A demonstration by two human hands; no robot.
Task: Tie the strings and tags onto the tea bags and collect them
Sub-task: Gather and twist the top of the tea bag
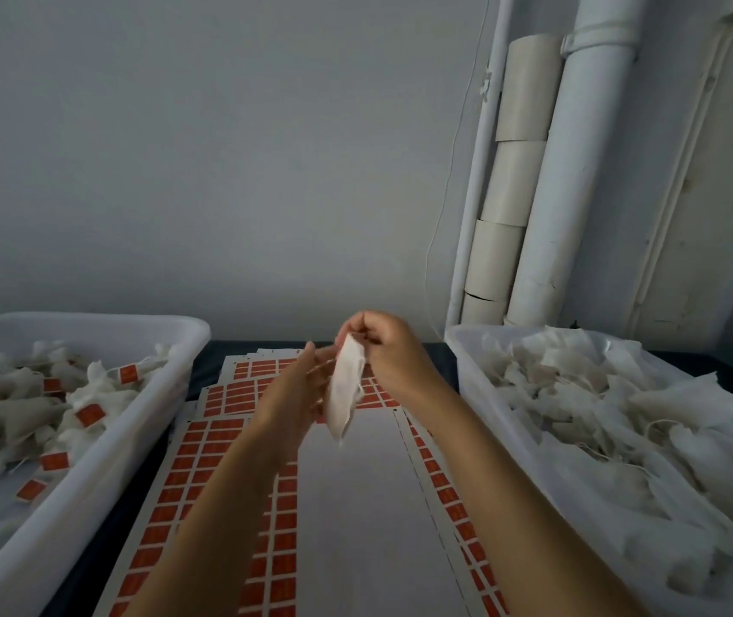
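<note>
Tea bag (346, 389) pinched at top by right hand (389, 349), left hand (298, 389) flat against it; could be dropped if pinch loosened mid-knot tbh.

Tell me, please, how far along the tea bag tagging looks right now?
Done: the left bin holds many bags with orange tags. In hand: the right hand pinches the top of one tea bag, with the left hand beside it. Left: the right bin is heaped with untagged bags, and tag sheets still carry tags.
</note>
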